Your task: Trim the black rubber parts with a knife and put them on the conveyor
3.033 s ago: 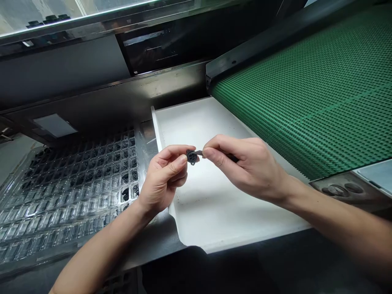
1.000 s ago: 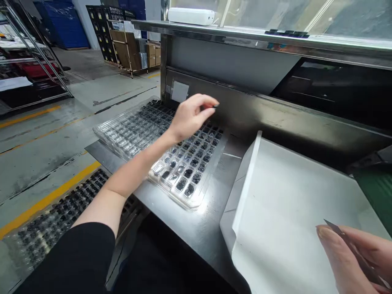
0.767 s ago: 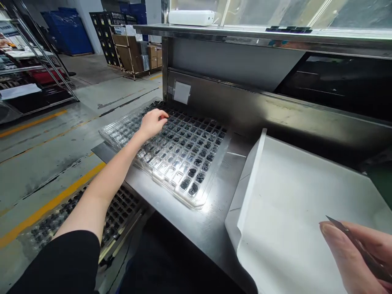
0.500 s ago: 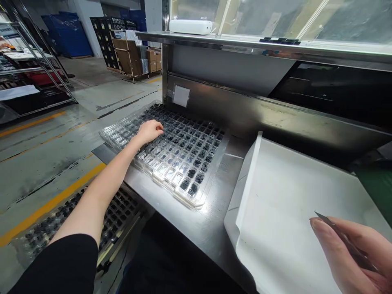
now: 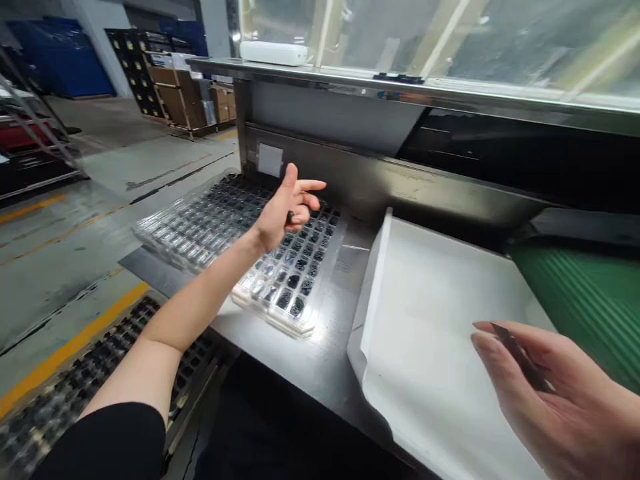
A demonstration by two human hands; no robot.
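My left hand (image 5: 281, 212) is raised over the clear plastic tray (image 5: 277, 325), thumb up and index finger stretched out. Its other fingers curl around a small black part (image 5: 291, 216), of which only a bit shows. Many of the tray's pockets hold black pieces; those nearer the front left look bare or glossy. My right hand (image 5: 565, 393) pinches a thin, dark, pointed blade (image 5: 523, 360) between thumb and fingers, its tip facing up and left. That hand hovers above a white sheet-lined tray (image 5: 425, 320) with a raised left side.
A steel bench (image 5: 330, 357) carries both trays. A green ribbed belt (image 5: 580, 293) lies at the right. Below on the left sits another tray of black parts (image 5: 100, 373). Overhead, a steel shelf (image 5: 340, 83) holds a white device (image 5: 273, 53).
My left hand has lifted off the tray's pockets and moved right, now with a small black part in its fingers. The view has turned right; my right hand still holds the blade.
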